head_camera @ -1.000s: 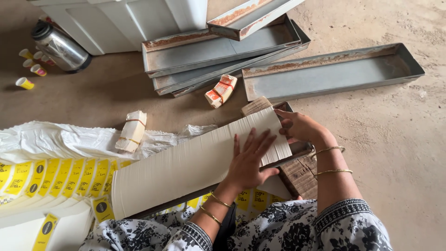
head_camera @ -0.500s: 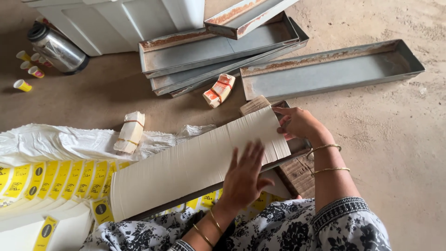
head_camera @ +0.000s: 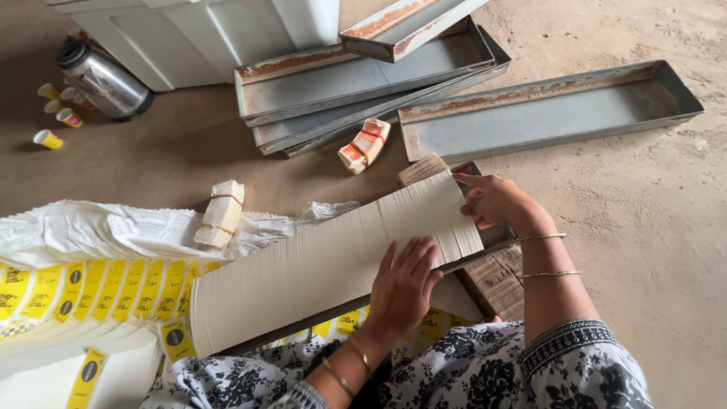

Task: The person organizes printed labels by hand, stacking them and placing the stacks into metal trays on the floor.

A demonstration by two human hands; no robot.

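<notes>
Dusty floor unchanged; left hand (head_camera: 401,288) has slid down the paper stack (head_camera: 333,265), grip flat; right hand (head_camera: 496,201) clamps its end.

Around the long cream paper stack (head_camera: 326,261) lie packages and labels — yellow-and-white label sheets with black round marks (head_camera: 83,288) at its left end, a banded cream bundle (head_camera: 219,214) just above, a banded orange-and-white bundle (head_camera: 363,145) farther above.

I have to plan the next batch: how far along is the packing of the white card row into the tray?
Done: a long row of white cards already lies in the metal tray. In hand: the left hand presses on the row, and the right hand squares its far end. Left: two banded bundles lie on the floor, and the metal trays behind are empty.
</notes>
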